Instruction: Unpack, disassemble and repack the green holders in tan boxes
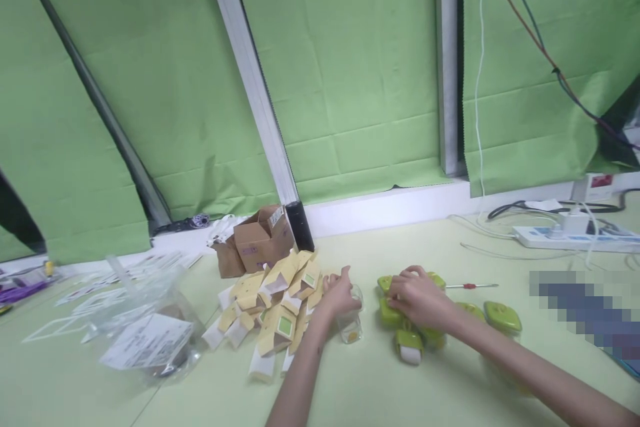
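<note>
My left hand [341, 295] is beside the pile of folded cream paper boxes [280, 300], fingers bent over a small clear plastic case [357, 294]. Its fingertips are partly hidden, and another clear case [351, 332] lies just below. On the right, my right hand [415, 295] reaches into a cluster of rounded green cases [390, 313], with its fingers closed on one whose body is mostly covered by the hand. One green case [410, 345] near the front shows a white end. Another green case [503, 317] lies beyond my right forearm.
A brown cardboard box [263, 240] and a black upright object [300, 227] stand behind the paper boxes. Clear plastic bags with a white label sheet [150, 340] lie left. A screwdriver [470, 286], a white power strip [580, 238] and cables are at the right.
</note>
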`<state>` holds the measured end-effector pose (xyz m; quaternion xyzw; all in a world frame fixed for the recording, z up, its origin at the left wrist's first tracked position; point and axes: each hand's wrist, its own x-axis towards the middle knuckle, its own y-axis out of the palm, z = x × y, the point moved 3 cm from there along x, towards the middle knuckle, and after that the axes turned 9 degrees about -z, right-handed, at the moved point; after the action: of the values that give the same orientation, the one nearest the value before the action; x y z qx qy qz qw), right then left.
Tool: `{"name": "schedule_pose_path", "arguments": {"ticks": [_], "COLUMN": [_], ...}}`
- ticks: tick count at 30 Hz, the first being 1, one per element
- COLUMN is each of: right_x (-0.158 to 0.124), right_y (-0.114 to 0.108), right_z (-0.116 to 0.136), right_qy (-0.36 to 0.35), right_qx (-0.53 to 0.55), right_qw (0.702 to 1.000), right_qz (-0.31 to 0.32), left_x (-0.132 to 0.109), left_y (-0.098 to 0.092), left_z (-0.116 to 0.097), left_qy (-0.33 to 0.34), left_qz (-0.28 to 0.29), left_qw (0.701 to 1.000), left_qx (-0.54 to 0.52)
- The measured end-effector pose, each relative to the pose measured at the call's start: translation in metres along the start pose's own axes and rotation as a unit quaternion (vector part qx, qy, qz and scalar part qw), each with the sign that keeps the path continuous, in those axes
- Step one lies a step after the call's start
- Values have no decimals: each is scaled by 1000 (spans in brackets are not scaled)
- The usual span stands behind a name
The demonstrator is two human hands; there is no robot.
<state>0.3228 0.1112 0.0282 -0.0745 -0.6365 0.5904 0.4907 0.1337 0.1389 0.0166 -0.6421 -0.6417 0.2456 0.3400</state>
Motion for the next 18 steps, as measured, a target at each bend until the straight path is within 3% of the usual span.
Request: {"name": "schedule_pose_path", "arguments": {"ticks": [4, 9, 12, 18], "right_x": [9, 36, 46, 53], "right_y": [7, 20, 26, 17], "right_z": [-9, -27, -34, -58], "right_qy": [-9, 20, 32, 99], "right_qx": [-17, -66, -71, -80], "right_qw": [999, 996, 994, 989], "right_qz": [33, 55, 76, 70], "left_x": [11, 32, 44, 54], "left_y": [0, 38, 52, 33], "left_z": [-9, -31, -33, -10], "left_qy": [43, 109, 122, 98], "left_qz": [6, 69, 86, 90], "left_qw": [998, 989, 983, 978], "left_qx": [46, 75, 107, 160]}}
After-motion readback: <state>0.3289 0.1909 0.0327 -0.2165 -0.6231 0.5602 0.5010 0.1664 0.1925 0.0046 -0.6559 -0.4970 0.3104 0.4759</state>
